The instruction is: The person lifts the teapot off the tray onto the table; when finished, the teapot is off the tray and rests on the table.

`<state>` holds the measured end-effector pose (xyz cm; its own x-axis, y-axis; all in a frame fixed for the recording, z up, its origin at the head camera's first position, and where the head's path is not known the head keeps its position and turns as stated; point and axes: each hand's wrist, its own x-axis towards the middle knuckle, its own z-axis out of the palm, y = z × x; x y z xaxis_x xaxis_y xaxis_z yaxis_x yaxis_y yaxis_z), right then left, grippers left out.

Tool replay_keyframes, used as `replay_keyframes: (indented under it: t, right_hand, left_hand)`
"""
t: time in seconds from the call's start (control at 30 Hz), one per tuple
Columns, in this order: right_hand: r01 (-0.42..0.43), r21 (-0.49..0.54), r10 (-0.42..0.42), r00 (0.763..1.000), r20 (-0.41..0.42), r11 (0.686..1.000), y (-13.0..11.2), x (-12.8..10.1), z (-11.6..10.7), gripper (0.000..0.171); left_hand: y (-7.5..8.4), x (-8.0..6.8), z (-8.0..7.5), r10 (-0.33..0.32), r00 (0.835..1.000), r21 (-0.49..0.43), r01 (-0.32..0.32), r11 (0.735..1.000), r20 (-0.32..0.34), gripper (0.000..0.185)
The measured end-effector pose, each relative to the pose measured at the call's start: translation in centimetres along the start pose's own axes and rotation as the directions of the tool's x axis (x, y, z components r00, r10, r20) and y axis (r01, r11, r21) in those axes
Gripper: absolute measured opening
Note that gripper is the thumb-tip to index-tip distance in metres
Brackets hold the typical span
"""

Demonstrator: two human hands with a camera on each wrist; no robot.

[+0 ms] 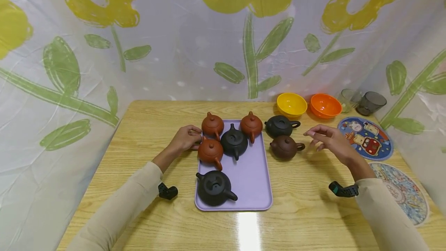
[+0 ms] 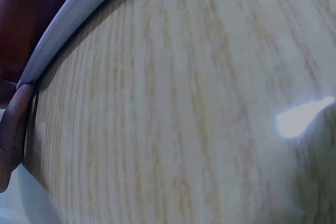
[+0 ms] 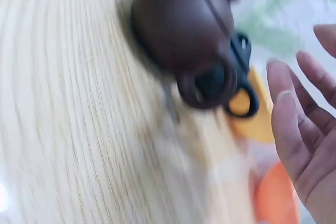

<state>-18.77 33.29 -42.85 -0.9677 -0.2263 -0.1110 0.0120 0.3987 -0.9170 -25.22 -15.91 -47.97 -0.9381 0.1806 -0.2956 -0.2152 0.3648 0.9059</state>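
While the left hand (image 1: 186, 138) curls its fingers at the lilac plastic tray's (image 1: 252, 189) left rim, the right hand (image 1: 329, 139), fingers spread and empty, hovers right of the dark brown clay teapot (image 1: 285, 147); closing on its handle looks next.

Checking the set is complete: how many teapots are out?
7. Five on the purple tray: three orange-red, two black. Two on the table: black, brown. None seem hidden.
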Motion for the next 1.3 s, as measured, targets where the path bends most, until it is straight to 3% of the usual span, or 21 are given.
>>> replay_keyframes:
  t: [0.3, 0.5, 0.9, 1.0, 1.3]
  right_hand:
    - [0.015, -0.046, -0.013, 0.999, 0.047, 0.999, -3.5, -0.1, 5.0, 0.029]
    - [0.045, -0.03, -0.039, 0.987, 0.155, 0.999, -4.6, -0.2, 9.9, 0.023]
    - [-0.022, -0.02, 0.027, 0.948, 0.317, 1.0, -5.5, -1.9, 17.9, 0.028]
    - [-0.042, -0.028, 0.049, 0.936, 0.349, 0.999, -5.6, -2.2, 19.2, 0.03]
    - [0.0, -0.058, 0.027, 0.884, 0.467, 0.998, -5.5, -2.2, 21.8, 0.033]
  left_hand:
    - [0.1, -0.1, 0.0, -0.013, 1.0, -0.008, 0.013, 1.0, 0.015, 0.037]
    - [0.0, 0.0, -0.1, -0.017, 1.0, -0.006, 0.018, 1.0, 0.016, 0.038]
    - [0.4, -0.2, 0.1, -0.022, 1.0, -0.032, 0.022, 0.999, 0.008, 0.036]
    - [0.5, -0.2, 0.1, -0.027, 1.0, -0.041, 0.028, 0.999, 0.008, 0.036]
    - [0.8, -0.3, 0.0, -0.038, 0.999, -0.036, 0.039, 0.999, 0.027, 0.04]
